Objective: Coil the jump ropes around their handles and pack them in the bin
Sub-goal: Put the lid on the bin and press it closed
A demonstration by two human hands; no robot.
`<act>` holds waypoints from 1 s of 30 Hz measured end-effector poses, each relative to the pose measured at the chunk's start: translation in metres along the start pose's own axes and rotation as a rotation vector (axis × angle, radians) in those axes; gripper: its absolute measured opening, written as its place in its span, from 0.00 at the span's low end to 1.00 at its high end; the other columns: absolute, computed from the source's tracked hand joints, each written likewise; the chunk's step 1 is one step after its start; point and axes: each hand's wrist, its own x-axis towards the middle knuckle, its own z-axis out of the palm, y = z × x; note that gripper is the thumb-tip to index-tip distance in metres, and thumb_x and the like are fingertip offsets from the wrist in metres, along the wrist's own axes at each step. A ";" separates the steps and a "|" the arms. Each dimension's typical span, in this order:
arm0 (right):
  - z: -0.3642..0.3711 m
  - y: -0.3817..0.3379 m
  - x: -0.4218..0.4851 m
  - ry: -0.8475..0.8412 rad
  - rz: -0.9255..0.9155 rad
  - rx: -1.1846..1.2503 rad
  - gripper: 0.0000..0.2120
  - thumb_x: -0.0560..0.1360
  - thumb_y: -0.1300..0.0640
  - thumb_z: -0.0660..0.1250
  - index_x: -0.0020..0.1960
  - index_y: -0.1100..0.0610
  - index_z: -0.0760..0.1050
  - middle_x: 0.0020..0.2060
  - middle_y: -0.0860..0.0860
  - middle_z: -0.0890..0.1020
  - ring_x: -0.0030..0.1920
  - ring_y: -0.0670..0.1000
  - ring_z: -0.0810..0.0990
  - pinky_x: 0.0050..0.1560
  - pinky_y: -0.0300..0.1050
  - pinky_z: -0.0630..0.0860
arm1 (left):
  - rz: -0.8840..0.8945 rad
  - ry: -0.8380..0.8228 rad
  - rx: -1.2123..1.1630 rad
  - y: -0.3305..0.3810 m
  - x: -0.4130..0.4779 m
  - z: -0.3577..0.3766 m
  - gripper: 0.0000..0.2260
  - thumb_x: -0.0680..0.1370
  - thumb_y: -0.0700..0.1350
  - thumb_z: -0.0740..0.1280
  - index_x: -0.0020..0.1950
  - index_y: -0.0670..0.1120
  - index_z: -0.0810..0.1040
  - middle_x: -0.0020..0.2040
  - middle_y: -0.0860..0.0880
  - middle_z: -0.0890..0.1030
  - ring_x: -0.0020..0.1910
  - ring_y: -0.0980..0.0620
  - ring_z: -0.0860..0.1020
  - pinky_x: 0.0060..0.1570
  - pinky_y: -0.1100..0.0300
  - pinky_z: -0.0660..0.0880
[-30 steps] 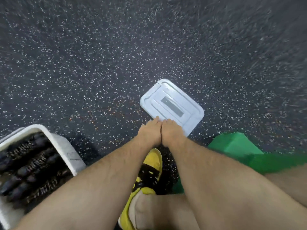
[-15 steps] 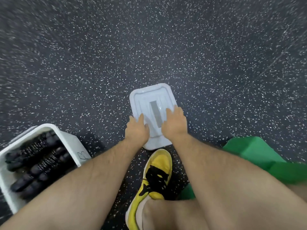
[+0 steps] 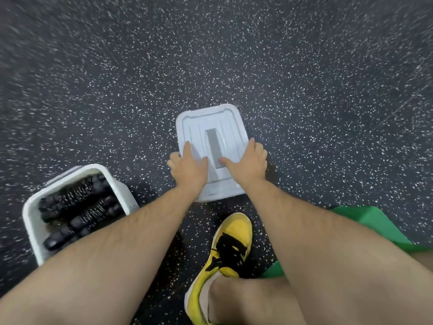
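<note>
A white bin (image 3: pixel 77 171) stands on the floor at the lower left, open on top, with several coiled black jump ropes (image 3: pixel 77 202) lying side by side in it. The bin's pale lid (image 3: pixel 210 120), with a grey strip down its middle, lies on the floor ahead of me. My left hand (image 3: pixel 187 165) grips the lid's left edge, with its fingers curled over the side. My right hand (image 3: pixel 248 160) grips the right edge, thumb lying on top.
The floor is dark rubber with white speckles (image 3: pixel 304 78). My yellow and black shoe (image 3: pixel 232 242) is planted just behind the lid. A green object (image 3: pixel 365 221) lies at the right, partly hidden by my right arm.
The lid has been turned from a slant to lengthwise in front of me. My hands have spread from its near edge to its two long sides.
</note>
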 end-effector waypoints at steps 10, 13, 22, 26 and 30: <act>-0.018 -0.137 -0.099 -0.036 -0.253 0.051 0.50 0.61 0.26 0.71 0.69 0.59 0.66 0.64 0.55 0.66 0.64 0.57 0.66 0.67 0.53 0.69 | -0.224 0.368 -0.139 -0.069 -0.043 -0.157 0.39 0.72 0.65 0.72 0.72 0.44 0.64 0.68 0.40 0.65 0.68 0.38 0.64 0.68 0.42 0.65; 0.003 -0.163 -0.152 -0.109 -0.316 0.020 0.48 0.62 0.27 0.72 0.68 0.59 0.66 0.65 0.56 0.66 0.65 0.57 0.66 0.67 0.53 0.68 | -0.304 0.402 -0.198 -0.121 -0.070 -0.188 0.40 0.67 0.68 0.72 0.71 0.47 0.66 0.68 0.40 0.66 0.68 0.37 0.66 0.67 0.38 0.66; 0.058 -0.177 -0.237 -0.238 -0.338 -0.160 0.50 0.62 0.27 0.72 0.70 0.60 0.63 0.67 0.56 0.65 0.67 0.57 0.64 0.67 0.51 0.68 | -0.530 0.329 -0.180 -0.215 -0.121 -0.203 0.36 0.70 0.63 0.75 0.70 0.46 0.68 0.67 0.41 0.66 0.65 0.40 0.66 0.65 0.45 0.67; 0.068 -0.178 -0.244 -0.211 -0.343 -0.229 0.50 0.65 0.28 0.71 0.72 0.61 0.61 0.68 0.57 0.64 0.68 0.57 0.64 0.69 0.51 0.67 | -0.546 0.272 -0.167 -0.224 -0.119 -0.195 0.37 0.71 0.64 0.74 0.72 0.48 0.65 0.67 0.42 0.65 0.65 0.41 0.66 0.63 0.46 0.69; 0.075 -0.181 -0.240 -0.196 -0.352 -0.286 0.48 0.68 0.28 0.68 0.72 0.62 0.61 0.68 0.57 0.65 0.67 0.57 0.65 0.68 0.51 0.67 | -0.553 0.271 -0.119 -0.227 -0.110 -0.191 0.42 0.71 0.66 0.73 0.77 0.48 0.60 0.70 0.41 0.65 0.67 0.41 0.66 0.65 0.45 0.70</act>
